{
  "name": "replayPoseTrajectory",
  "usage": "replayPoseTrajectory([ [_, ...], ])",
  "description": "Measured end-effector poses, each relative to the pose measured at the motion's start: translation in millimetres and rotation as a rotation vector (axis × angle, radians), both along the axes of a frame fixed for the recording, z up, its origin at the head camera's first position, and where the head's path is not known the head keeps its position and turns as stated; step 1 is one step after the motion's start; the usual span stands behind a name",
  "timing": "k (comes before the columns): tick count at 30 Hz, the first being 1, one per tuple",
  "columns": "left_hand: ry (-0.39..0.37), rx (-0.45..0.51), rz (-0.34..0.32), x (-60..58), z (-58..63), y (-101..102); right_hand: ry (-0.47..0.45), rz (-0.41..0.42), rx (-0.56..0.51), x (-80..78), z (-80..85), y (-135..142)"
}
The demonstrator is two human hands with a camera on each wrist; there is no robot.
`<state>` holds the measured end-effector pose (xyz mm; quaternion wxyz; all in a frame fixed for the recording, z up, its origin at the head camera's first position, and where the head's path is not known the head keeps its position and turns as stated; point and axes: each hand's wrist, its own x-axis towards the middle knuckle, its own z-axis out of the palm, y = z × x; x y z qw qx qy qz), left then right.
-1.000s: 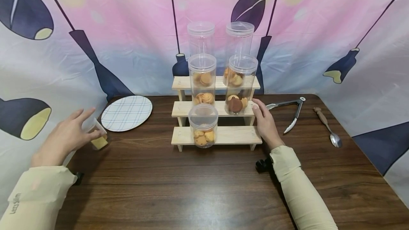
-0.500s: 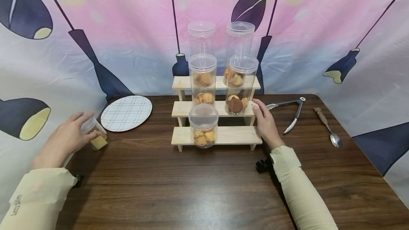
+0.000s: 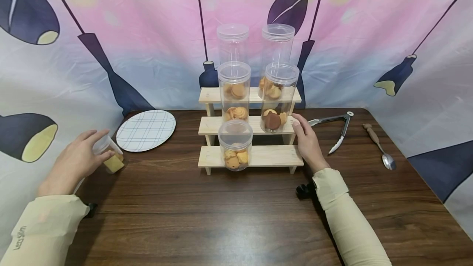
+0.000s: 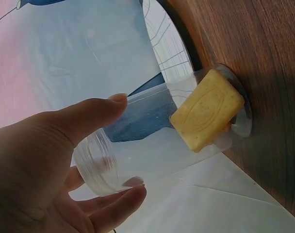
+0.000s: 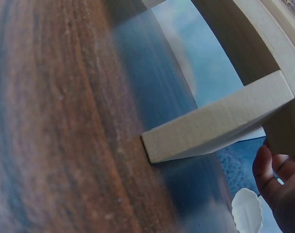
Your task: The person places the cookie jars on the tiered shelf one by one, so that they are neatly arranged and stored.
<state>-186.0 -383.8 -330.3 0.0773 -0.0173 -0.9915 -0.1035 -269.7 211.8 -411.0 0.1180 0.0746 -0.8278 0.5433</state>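
Note:
At the left of the head view, my left hand [image 3: 75, 161] grips a clear plastic jar [image 4: 142, 126] near its lid, thumb on one side and fingers on the other. Inside it a yellow rectangular biscuit [image 4: 207, 110] lies close to the base, which is right at the tabletop. My right hand [image 3: 308, 145] holds the right end of a three-tier wooden display stand [image 3: 210, 156]; in the right wrist view its thumb and fingers [image 5: 265, 174] are at the board's edge. Several clear jars stand on the tiers, among them a short cookie jar [image 3: 235, 145] on the lowest.
A checked white plate [image 3: 146, 130] lies behind the left hand. To the right of the stand are metal tongs [image 3: 344, 130] and a spoon with a wooden handle [image 3: 380, 149]. A patterned cloth [image 3: 166, 32] hangs behind the dark wooden table [image 3: 236, 216].
My left hand's fingers have lowered slightly onto the jar's top, mostly during the first half second. The right hand and the stand stay where they were.

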Motion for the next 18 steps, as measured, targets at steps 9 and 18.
replayPoseTrajectory([
  [9, -0.006, -0.011, -0.004, 0.4, 2.1, 1.1, -0.001, 0.006, -0.008, -1.8, -2.7, 1.4],
  [18, 0.007, -0.013, -0.009, -0.9, 0.6, 1.0, -0.011, -0.005, -0.012, 0.0, 0.3, -0.5],
])
